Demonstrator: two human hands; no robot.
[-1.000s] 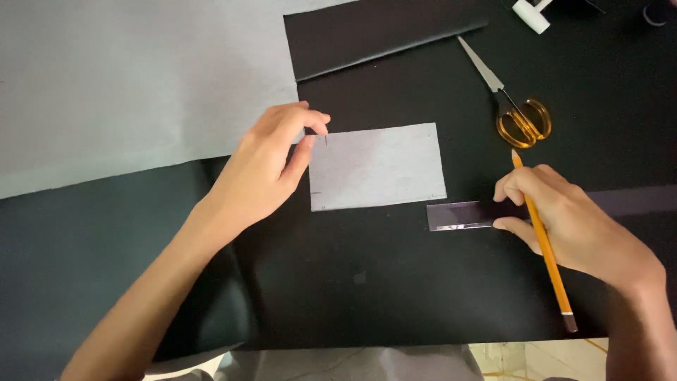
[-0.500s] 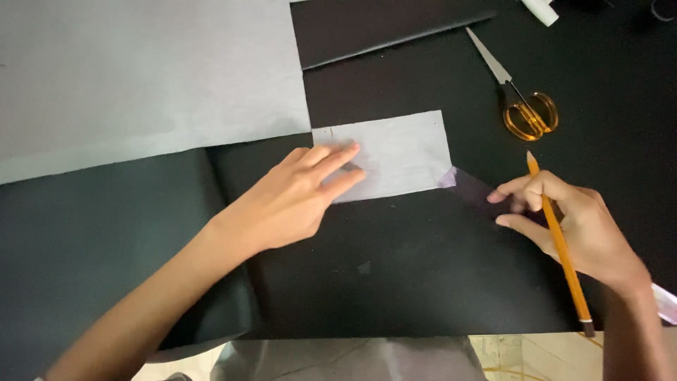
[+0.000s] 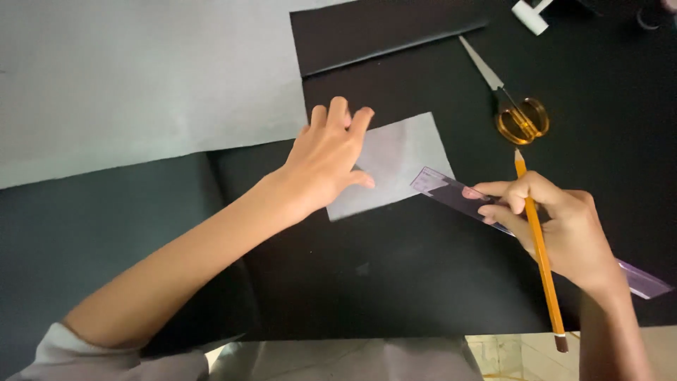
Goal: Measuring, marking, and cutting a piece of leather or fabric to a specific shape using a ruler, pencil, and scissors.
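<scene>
Head view: ruler (image 3: pixel 451 197) slanting lower-right, pencil (image 3: pixel 539 254) near-upright.

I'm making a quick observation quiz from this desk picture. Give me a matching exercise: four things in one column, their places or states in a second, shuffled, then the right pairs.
Things:
1. scissors
2. pencil
3. clear ruler
4. small grey paper

Places or states:
A. under the left hand
B. lying untouched, top right
C. pinched by right-hand fingertips
D. held in the right hand, tip up

Pairs: 1-B, 2-D, 3-C, 4-A
</scene>
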